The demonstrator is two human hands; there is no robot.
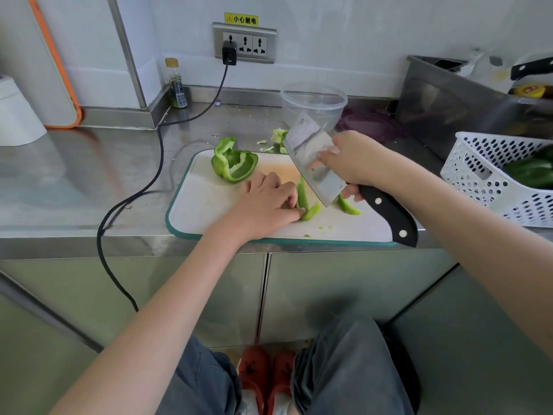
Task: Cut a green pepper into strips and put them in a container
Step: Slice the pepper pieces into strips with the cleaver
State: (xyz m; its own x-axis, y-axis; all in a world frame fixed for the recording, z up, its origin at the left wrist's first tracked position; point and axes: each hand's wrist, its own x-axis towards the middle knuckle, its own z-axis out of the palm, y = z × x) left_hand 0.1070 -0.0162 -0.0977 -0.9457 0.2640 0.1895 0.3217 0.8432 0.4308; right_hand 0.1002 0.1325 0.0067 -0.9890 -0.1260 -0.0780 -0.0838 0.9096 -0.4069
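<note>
Fingers [294, 205] pin pepper strip [302, 194] (wall label [241, 19] reads 小心触电).

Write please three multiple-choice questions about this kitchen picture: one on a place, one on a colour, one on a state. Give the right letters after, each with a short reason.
1. Where does the clear container stand?
A. on the cutting board
B. on the counter behind the board
C. in the white basket

2. What colour is the rim of the cutting board?
A. red
B. teal
C. yellow

3. What is the right hand doing?
A. gripping the cleaver
B. resting flat on the counter
C. lifting the container

Answers: 1 B, it stands beyond the board's far edge; 2 B, a teal band edges the white board; 3 A, its fingers wrap the cleaver where handle meets blade.
</note>
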